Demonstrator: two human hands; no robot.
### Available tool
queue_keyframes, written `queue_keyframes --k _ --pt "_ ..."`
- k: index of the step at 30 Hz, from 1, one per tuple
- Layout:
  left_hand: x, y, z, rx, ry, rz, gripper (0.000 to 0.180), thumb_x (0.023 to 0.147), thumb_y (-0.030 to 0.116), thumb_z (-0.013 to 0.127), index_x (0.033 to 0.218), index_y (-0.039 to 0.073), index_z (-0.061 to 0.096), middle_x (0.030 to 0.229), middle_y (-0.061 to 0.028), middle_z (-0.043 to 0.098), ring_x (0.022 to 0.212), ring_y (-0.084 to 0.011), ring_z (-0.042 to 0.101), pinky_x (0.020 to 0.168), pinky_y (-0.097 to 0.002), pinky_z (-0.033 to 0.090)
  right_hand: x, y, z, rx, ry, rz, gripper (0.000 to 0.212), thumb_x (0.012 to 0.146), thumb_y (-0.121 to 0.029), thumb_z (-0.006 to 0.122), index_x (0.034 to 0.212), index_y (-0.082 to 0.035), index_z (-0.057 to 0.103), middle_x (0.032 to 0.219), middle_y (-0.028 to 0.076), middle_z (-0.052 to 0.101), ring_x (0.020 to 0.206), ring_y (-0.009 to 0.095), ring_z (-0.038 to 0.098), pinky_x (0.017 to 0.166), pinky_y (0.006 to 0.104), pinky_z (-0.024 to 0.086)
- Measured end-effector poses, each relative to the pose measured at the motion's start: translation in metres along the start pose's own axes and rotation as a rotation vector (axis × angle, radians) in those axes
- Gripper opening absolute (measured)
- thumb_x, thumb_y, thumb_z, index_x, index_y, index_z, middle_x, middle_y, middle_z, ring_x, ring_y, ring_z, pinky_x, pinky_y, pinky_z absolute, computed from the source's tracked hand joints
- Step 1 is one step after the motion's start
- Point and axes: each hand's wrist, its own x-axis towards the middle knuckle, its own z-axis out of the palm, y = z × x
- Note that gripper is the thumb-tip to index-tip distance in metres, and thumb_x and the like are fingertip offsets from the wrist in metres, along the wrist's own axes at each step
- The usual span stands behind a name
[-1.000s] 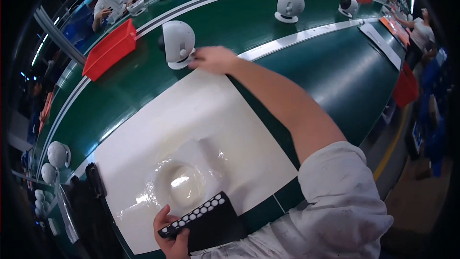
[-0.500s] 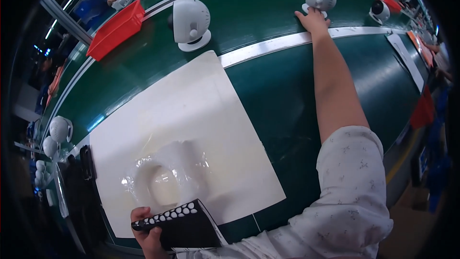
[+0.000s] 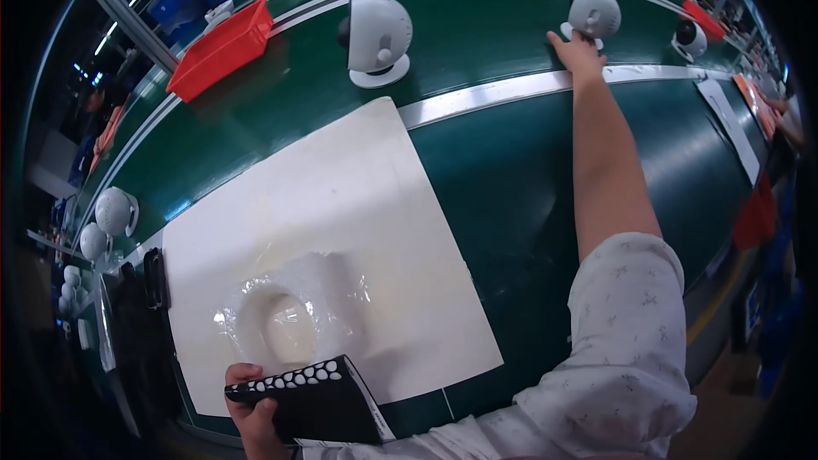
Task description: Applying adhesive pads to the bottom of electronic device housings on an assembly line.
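Observation:
My left hand [image 3: 254,413] grips a flat black folded piece [image 3: 319,405] with a row of white oval spots along its upper edge and white layers at its right side. Just beyond it a white, ring-shaped moulded piece [image 3: 326,290] in shiny clear film rests on a large white board [image 3: 426,290]. My right arm is stretched far forward. The right hand [image 3: 581,53] is at the base of a white rounded device on a round stand [image 3: 595,10], thumb spread to the left; some fingertips are hidden against the stand.
Another white device [image 3: 379,34] stands on the green belt [image 3: 477,43], and a smaller one with a dark front [image 3: 688,38] is at the far right. A red bin [image 3: 221,51] sits at the back left. Several white round units [image 3: 111,211] are at the left. People work across the belt.
The view has shifted slightly. The white device at the middle left has moved a little right relative to the board. My right hand stays at the far device's base; my left keeps its hold.

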Motion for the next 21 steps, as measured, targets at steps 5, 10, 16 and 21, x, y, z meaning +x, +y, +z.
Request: queue_keyframes --k 5,10,16,21 --pt "-0.002 0.002 -0.002 -0.005 0.013 0.023 0.050 0.062 0.021 0.072 0.098 0.000 0.044 0.081 -0.0005 0.046 0.070 -0.0060 0.043 0.064 -0.0167 0.034 -0.003 -0.002 0.007 -0.106 0.223 0.018 0.055 0.081 -0.048 0.044 0.124 -0.013 0.041 0.126 0.007 0.042 0.120 0.022 0.034 0.093 0.0464 0.025" --pt "-0.003 0.008 0.005 0.067 -0.019 0.051 0.034 0.061 0.005 0.061 0.093 0.002 0.050 0.090 -0.0033 0.048 0.083 -0.0103 0.045 0.076 -0.0216 0.035 -0.024 0.003 0.009 0.026 0.664 -0.279 0.014 0.082 -0.021 0.047 0.090 -0.016 0.058 0.089 0.002 0.056 0.093 0.022 0.051 0.077 0.0416 0.035" --pt "0.001 0.009 0.016 0.043 -0.163 0.141 0.029 0.068 -0.005 0.062 0.094 0.000 0.051 0.087 -0.0044 0.053 0.080 -0.0098 0.050 0.070 -0.0220 0.040 -0.085 0.005 -0.064 0.328 0.908 -0.486 0.031 0.080 -0.035 0.055 0.091 -0.007 0.062 0.089 0.008 0.062 0.081 0.025 0.059 0.071 0.0340 0.045" --pt "-0.003 0.011 0.005 0.203 -0.214 0.384 0.021 0.062 -0.008 0.064 0.079 0.000 0.052 0.088 -0.0105 0.057 0.073 -0.0149 0.053 0.063 -0.0239 0.042 -0.224 -0.082 -0.135 1.198 0.225 -0.731 0.028 0.086 -0.028 0.051 0.100 -0.004 0.056 0.081 0.003 0.060 0.073 0.008 0.056 0.062 0.0213 0.044"
